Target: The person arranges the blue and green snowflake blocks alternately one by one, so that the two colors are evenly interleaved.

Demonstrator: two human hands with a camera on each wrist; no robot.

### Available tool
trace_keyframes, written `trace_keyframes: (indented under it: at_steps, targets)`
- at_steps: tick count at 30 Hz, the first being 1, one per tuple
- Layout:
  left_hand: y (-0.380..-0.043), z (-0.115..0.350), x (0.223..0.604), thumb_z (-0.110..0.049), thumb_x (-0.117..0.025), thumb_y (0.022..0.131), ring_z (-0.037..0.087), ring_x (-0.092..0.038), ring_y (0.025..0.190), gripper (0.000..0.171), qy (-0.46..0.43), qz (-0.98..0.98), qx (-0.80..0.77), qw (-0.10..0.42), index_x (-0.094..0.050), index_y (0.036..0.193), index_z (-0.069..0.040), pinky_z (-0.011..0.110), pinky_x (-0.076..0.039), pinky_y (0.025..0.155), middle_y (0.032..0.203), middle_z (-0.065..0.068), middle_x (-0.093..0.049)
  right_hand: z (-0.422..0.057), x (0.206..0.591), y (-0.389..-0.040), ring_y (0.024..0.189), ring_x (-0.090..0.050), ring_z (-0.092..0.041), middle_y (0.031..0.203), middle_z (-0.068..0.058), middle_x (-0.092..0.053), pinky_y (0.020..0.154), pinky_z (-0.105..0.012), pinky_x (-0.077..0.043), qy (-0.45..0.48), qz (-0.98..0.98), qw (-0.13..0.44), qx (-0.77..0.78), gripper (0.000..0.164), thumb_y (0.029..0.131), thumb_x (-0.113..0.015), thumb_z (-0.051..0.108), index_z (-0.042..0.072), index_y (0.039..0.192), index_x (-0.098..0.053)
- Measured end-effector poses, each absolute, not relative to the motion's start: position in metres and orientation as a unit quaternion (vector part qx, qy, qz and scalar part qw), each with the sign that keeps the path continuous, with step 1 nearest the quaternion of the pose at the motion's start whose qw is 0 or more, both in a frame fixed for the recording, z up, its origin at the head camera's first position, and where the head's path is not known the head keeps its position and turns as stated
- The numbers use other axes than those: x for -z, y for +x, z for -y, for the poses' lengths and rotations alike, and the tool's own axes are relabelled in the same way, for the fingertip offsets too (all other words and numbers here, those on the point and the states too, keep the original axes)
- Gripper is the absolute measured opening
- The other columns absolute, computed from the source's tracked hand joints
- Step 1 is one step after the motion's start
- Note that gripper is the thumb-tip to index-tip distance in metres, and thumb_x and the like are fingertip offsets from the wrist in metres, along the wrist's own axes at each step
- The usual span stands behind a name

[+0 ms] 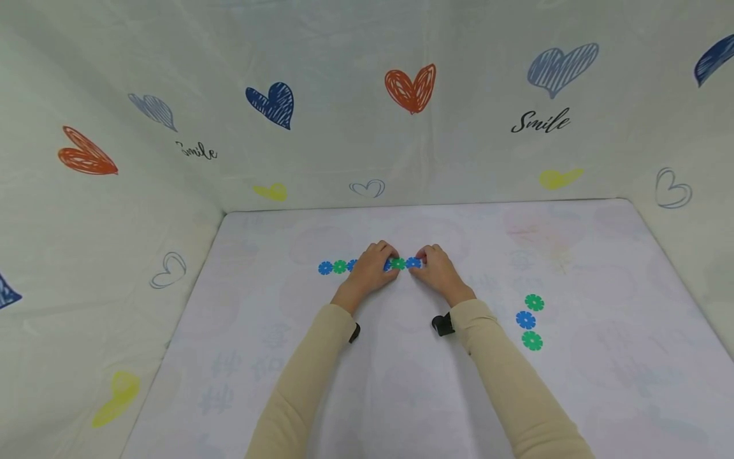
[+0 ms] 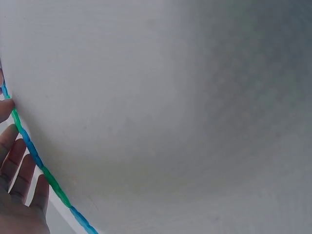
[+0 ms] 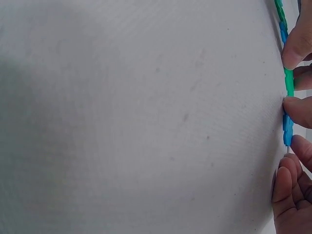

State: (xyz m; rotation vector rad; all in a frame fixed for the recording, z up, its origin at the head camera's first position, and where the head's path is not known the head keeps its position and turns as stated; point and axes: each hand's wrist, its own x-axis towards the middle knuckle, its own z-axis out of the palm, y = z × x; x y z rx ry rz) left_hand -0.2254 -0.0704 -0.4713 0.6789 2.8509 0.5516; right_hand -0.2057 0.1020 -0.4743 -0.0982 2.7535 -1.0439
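A straight row of flat, notched plastic discs, blue [image 1: 325, 268] and green [image 1: 339, 266] by turns, lies across the far middle of the table. My left hand [image 1: 371, 269] covers part of it and grips its right end, thumb and finger at a green disc [image 1: 397, 263]. Just right of that, my right hand [image 1: 437, 269] pinches a blue disc [image 1: 413, 262] at its outer side. Edge on in the right wrist view, the green disc [image 3: 289, 80] and blue disc [image 3: 288, 129] stand in one line; whether their slots are joined I cannot tell.
Three loose discs lie in a column at the right: a green one [image 1: 534, 302], a blue one [image 1: 525, 320] and another green one [image 1: 532, 341]. The white table [image 1: 401, 395] meets a cloth wall [image 1: 344, 140] printed with hearts at the back and sides.
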Motion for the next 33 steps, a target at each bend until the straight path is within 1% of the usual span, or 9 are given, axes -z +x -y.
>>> trace_keyframes:
  at_steps: [10, 19, 30, 33]
  targets:
    - [-0.226, 0.071, 0.472, -0.026, -0.064, 0.087, 0.021, -0.048, 0.113, 0.032, 0.229, -0.952, -0.186, 0.081, -0.057, 0.114, -0.011, 0.035, -0.041, 0.100, 0.118, 0.003, -0.053, -0.102, 0.475, -0.206, 0.091, -0.049, -0.026, 0.103, -0.016, -0.050, 0.082, -0.038, -0.045, -0.033, -0.932, 0.100, 0.346, 0.035, 0.086, -0.065, 0.020, -0.003, 0.111, -0.053]
    - [-0.227, 0.071, 0.472, -0.027, -0.063, 0.088, 0.021, -0.047, 0.114, 0.032, 0.223, -0.953, -0.184, 0.087, -0.057, 0.115, -0.012, 0.035, -0.040, 0.101, 0.118, 0.002, -0.053, -0.103, 0.475, -0.206, 0.093, -0.050, -0.027, 0.104, -0.017, -0.051, 0.084, -0.039, -0.045, -0.036, -0.927, 0.098, 0.360, 0.038, 0.086, -0.065, 0.020, -0.003, 0.114, -0.052]
    - [-0.226, 0.070, 0.472, -0.027, -0.063, 0.088, 0.021, -0.046, 0.115, 0.032, 0.218, -0.954, -0.181, 0.094, -0.056, 0.116, -0.012, 0.035, -0.039, 0.102, 0.119, 0.002, -0.053, -0.107, 0.472, -0.199, 0.093, -0.052, -0.026, 0.102, -0.017, -0.054, 0.082, -0.038, -0.046, -0.029, -0.908, 0.089, 0.407, 0.039, 0.086, -0.065, 0.017, -0.004, 0.116, -0.052]
    - [-0.225, 0.070, 0.471, -0.027, -0.063, 0.088, 0.021, -0.046, 0.116, 0.032, 0.218, -0.955, -0.180, 0.094, -0.056, 0.116, -0.012, 0.035, -0.039, 0.102, 0.120, 0.002, -0.053, -0.111, 0.470, -0.195, 0.095, -0.053, -0.028, 0.104, -0.018, -0.055, 0.085, -0.039, -0.046, -0.028, -0.898, 0.088, 0.430, 0.041, 0.087, -0.064, 0.017, -0.005, 0.118, -0.050]
